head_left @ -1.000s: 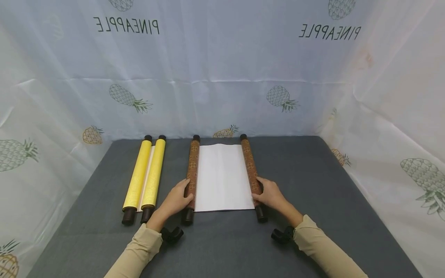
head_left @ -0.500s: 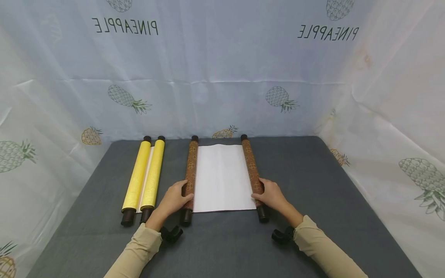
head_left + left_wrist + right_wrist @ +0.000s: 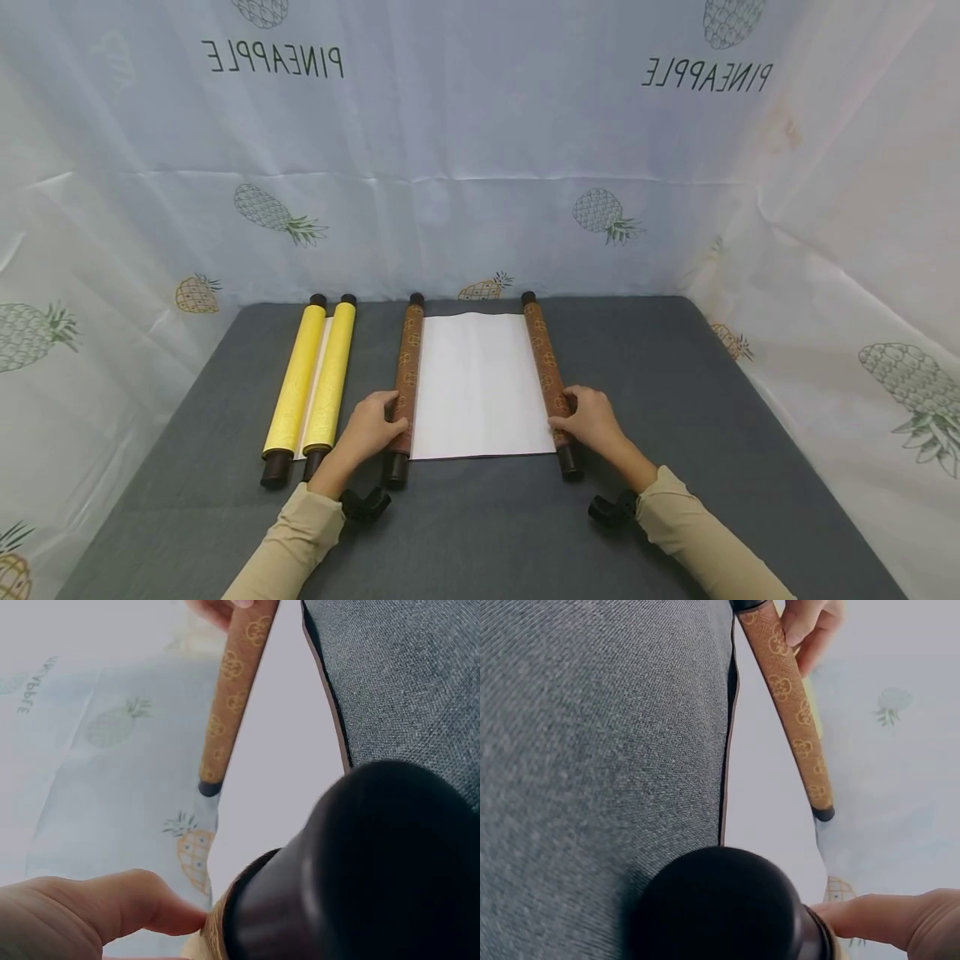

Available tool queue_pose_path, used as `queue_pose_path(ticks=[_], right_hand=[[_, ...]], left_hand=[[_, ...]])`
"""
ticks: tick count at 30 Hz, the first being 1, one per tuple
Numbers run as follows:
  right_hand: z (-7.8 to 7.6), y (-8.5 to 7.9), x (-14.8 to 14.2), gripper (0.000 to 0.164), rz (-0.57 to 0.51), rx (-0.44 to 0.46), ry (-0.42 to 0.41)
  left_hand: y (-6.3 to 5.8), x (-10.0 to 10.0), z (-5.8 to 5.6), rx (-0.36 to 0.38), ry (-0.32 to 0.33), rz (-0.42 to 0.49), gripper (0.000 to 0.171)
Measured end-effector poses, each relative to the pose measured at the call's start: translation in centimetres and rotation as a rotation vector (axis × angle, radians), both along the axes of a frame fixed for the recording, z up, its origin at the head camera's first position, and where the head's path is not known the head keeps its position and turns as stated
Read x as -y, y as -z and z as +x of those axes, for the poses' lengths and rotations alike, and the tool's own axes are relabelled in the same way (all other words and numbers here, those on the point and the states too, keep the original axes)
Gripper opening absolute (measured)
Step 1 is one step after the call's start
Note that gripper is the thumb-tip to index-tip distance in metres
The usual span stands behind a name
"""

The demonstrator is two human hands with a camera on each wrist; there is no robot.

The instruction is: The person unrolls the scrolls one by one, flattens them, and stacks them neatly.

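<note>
A white curtain (image 3: pixel 480 233) with printed pineapples and mirrored lettering hangs behind a table (image 3: pixel 480 542) covered in dark grey cloth. Mid-table lies a partly opened brown scroll (image 3: pixel 483 367), its white paper (image 3: pixel 480 417) spread between a left roll (image 3: pixel 407 358) and a right roll (image 3: pixel 541 350), both brown with gold patterns and black ends. The left hand (image 3: pixel 367 428) grips the left roll near its close end, thumb on the inner side; the right hand (image 3: pixel 594 423) holds the right roll in the same way. In both wrist views a thumb presses the patterned cover just beyond the black knob. To the left, well apart from the right hand, rests a yellow scroll (image 3: pixel 332 375), its two rolls nearly together with a narrow pale strip between. Beige sleeves (image 3: pixel 303 521) cover both forearms.
</note>
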State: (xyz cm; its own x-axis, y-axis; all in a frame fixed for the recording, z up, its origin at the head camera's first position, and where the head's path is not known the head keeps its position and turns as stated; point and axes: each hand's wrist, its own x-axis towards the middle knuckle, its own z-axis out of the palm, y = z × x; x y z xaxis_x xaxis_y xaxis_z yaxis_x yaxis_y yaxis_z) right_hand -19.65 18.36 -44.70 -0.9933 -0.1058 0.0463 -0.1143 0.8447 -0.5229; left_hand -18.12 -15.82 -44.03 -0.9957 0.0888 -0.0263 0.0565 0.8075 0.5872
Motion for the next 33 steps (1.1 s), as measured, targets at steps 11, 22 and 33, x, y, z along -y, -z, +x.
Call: queue_pose_path(ticks=[11, 22, 33], right_hand=[[0.1, -0.1, 0.0, 0.051, 0.091, 0.056, -0.013], [0.2, 0.0, -0.5, 0.057, 0.082, 0.051, 0.013], [0.0, 0.1, -0.9, 0.056, 0.028, 0.04, 0.065]], left_hand=[[-0.5, 0.0, 0.0, 0.091, -0.017, -0.008, 0.06], [-0.2, 0.8, 0.0, 0.101, -0.025, 0.038, 0.061], [-0.3, 1.3, 0.1, 0.096, -0.041, 0.062, 0.06]])
